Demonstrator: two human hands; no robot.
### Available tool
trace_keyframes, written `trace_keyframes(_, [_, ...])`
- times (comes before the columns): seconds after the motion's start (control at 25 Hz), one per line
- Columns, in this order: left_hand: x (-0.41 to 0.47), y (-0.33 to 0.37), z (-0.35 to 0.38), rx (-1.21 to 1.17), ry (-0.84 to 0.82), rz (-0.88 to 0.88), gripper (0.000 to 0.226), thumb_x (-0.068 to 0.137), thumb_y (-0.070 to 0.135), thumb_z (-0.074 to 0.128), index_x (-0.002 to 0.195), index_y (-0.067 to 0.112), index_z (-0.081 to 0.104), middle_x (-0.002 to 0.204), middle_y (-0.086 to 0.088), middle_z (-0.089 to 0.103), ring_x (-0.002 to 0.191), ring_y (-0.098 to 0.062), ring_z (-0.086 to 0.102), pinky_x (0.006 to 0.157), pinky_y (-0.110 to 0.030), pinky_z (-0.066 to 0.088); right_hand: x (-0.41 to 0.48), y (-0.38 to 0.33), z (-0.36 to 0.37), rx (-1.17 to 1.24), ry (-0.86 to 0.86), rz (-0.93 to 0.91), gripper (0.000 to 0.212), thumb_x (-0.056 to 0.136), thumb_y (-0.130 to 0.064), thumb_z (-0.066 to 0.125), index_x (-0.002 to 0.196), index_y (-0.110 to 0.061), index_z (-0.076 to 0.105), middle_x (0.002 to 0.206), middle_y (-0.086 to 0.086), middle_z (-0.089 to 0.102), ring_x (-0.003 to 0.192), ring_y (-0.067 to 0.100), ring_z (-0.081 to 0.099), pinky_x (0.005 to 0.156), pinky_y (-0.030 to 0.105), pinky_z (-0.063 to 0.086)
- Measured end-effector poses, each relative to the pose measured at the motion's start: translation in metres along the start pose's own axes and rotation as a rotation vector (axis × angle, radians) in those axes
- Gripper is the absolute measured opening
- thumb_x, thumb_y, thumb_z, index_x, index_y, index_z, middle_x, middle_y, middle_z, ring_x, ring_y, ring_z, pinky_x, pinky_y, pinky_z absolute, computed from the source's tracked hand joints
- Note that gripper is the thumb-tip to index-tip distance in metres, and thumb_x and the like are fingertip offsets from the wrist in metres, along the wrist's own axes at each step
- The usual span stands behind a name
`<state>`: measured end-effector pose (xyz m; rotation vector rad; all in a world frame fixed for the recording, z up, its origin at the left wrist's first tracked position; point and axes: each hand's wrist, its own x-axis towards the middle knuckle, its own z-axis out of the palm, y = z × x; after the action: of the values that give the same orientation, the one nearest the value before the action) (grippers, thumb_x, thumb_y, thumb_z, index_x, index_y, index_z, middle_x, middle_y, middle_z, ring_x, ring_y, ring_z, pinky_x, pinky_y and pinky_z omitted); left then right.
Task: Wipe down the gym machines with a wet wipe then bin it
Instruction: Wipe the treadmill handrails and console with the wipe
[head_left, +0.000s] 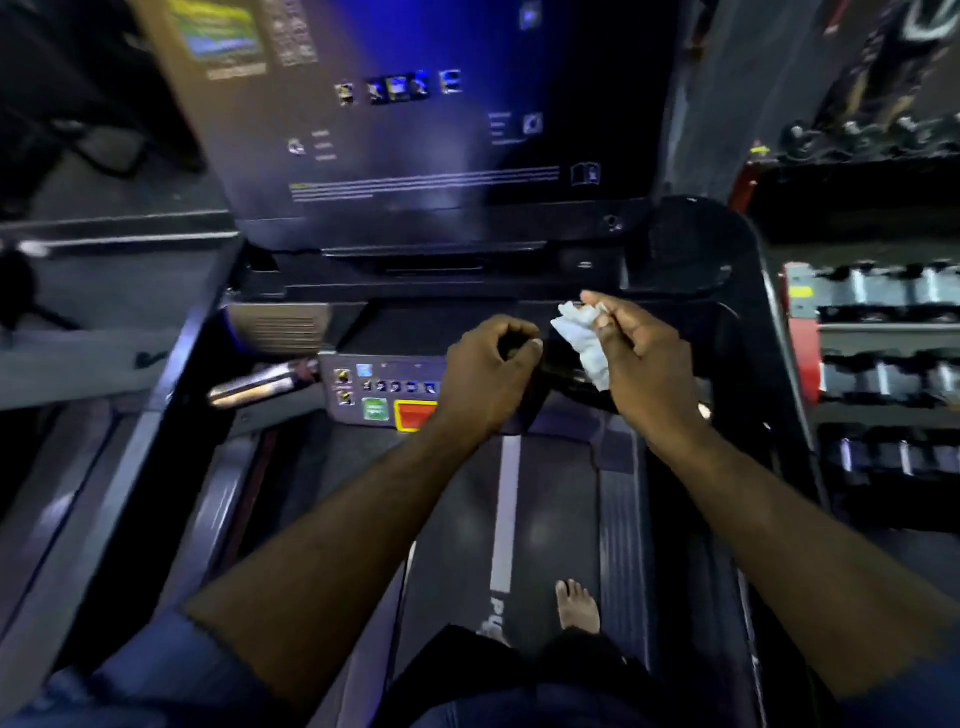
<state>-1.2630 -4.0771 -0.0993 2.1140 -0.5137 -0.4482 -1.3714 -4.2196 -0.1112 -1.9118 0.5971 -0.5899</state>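
Observation:
I stand on a treadmill belt facing its console. A crumpled white wet wipe hangs from my right hand, pinched between thumb and fingertips just above the right side of the console deck. My left hand sits beside it, fingers curled round a dark handle or knob at the console's middle; what it grips is mostly hidden. The control panel with green and red buttons lies just left of my left hand. The big screen rises behind.
A silver handrail grip juts out left of the panel. A rack of dumbbells with a red frame stands close on the right. Another machine's frame runs along the left. My bare foot is on the belt.

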Motion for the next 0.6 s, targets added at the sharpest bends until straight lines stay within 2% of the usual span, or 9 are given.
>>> trace_keyframes(0.08, [0.000,-0.008,-0.031,0.044,0.085,0.005,0.014,0.094,0.020,0.072,0.107,0.017,0.077,0.098,0.009,0.076,0.088,-0.001,0.068,0.080,-0.008,0.048,0.009,-0.018,0.027,-0.027,0.001,-0.095,0.029,0.109,-0.019,0.052,0.132,-0.018,0.070,0.127,-0.014,0.068,0.112,-0.021,0.056,0.100,0.002,0.036])
trace_keyframes(0.16, [0.003,-0.022,-0.062,0.074,0.144,-0.013,0.017,0.095,0.020,0.073,0.111,0.017,0.076,0.102,0.011,0.074,0.093,-0.002,0.068,0.081,-0.005,0.045,0.021,-0.034,0.055,-0.069,-0.043,-0.199,0.029,0.109,-0.017,0.053,0.132,-0.016,0.069,0.128,-0.011,0.069,0.114,-0.012,0.058,0.100,0.002,0.037])
trace_keyframes(0.2, [0.005,-0.033,-0.078,0.083,0.162,-0.025,0.019,0.094,0.019,0.073,0.113,0.016,0.075,0.104,0.011,0.073,0.097,-0.005,0.069,0.082,-0.005,0.044,0.028,-0.039,0.071,-0.119,-0.143,-0.238,0.030,0.108,-0.016,0.054,0.134,-0.017,0.068,0.128,-0.008,0.070,0.114,-0.006,0.061,0.100,0.004,0.039])
trace_keyframes(0.28, [0.010,-0.054,-0.108,0.129,0.156,-0.039,0.027,0.093,0.018,0.074,0.119,0.013,0.073,0.111,0.008,0.072,0.104,-0.010,0.068,0.083,-0.005,0.042,0.037,-0.042,0.104,-0.353,-0.470,-0.273,0.037,0.107,-0.023,0.056,0.143,-0.028,0.062,0.137,-0.001,0.068,0.121,0.013,0.065,0.105,0.018,0.044])
trace_keyframes(0.32, [0.013,-0.063,-0.121,0.175,0.150,-0.037,0.032,0.092,0.018,0.075,0.123,0.012,0.072,0.116,0.005,0.072,0.107,-0.012,0.067,0.085,-0.009,0.042,0.038,-0.041,0.117,-0.489,-0.635,-0.295,0.044,0.106,-0.032,0.057,0.149,-0.034,0.054,0.149,-0.001,0.060,0.133,0.018,0.058,0.111,0.026,0.043])
trace_keyframes(0.4, [0.017,-0.086,-0.148,0.239,0.128,-0.029,0.042,0.088,0.019,0.078,0.128,0.009,0.069,0.119,0.001,0.070,0.109,-0.014,0.065,0.087,-0.016,0.042,0.043,-0.043,0.149,-0.630,-0.820,-0.378,0.060,0.105,-0.047,0.054,0.160,-0.036,0.035,0.167,-0.011,0.034,0.154,0.008,0.029,0.124,0.029,0.027])
trace_keyframes(0.52, [0.027,-0.127,-0.183,0.260,0.091,-0.007,0.050,0.075,0.020,0.082,0.121,0.010,0.065,0.113,-0.002,0.071,0.103,-0.020,0.067,0.087,-0.034,0.054,0.051,-0.072,0.198,-0.652,-0.941,-0.436,0.069,0.106,-0.053,0.048,0.165,-0.033,0.018,0.171,-0.017,0.015,0.152,-0.007,0.008,0.123,0.019,0.013])
trace_keyframes(0.6, [0.040,-0.151,-0.201,0.331,0.016,-0.010,0.050,0.070,0.024,0.080,0.113,0.012,0.059,0.107,-0.007,0.071,0.099,-0.029,0.070,0.082,-0.042,0.056,0.058,-0.085,0.228,-0.655,-0.995,-0.381,0.075,0.105,-0.059,0.044,0.166,-0.034,0.008,0.170,-0.021,0.004,0.151,-0.010,-0.001,0.126,0.023,0.008])
